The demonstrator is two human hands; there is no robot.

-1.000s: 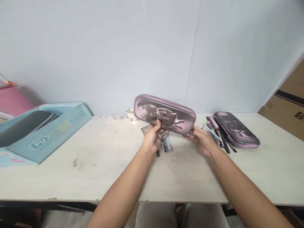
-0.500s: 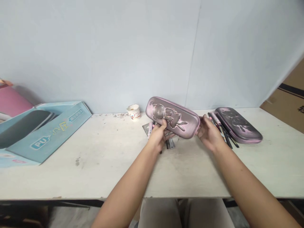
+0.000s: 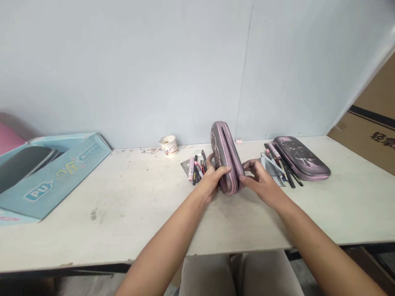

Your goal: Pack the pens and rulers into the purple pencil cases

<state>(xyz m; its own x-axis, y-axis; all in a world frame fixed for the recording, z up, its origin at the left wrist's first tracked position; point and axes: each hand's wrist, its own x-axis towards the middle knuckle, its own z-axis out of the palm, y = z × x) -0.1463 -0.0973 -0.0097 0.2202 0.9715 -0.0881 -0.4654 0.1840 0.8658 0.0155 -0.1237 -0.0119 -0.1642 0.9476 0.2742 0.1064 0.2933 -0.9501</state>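
A pinkish-metallic pencil case [image 3: 219, 158] with a raised figure on its face is held on edge above the table. A dark gap runs between its two pink-edged halves. My left hand [image 3: 212, 179] grips it from the left, thumb across the near end. At the case's right side, my right hand [image 3: 257, 179] has its thumb and fingers closed against the edge. Left of the case lie pens and markers [image 3: 196, 168] with a grey ruler [image 3: 185, 165] partly under them. More pens [image 3: 287, 172] and clear rulers [image 3: 271, 166] lie right of my right hand.
A second, closed pencil case [image 3: 302, 158] lies at the right. A paper cup [image 3: 169, 144] stands by the wall amid dark crumbs. At the left is a blue box [image 3: 58, 181] with a dark object inside; a brown carton [image 3: 364, 139] stands at the far right.
The held pencil case has turned from face-up to on edge, its seam now facing me. My right hand has moved left along with it. The view has shifted slightly.
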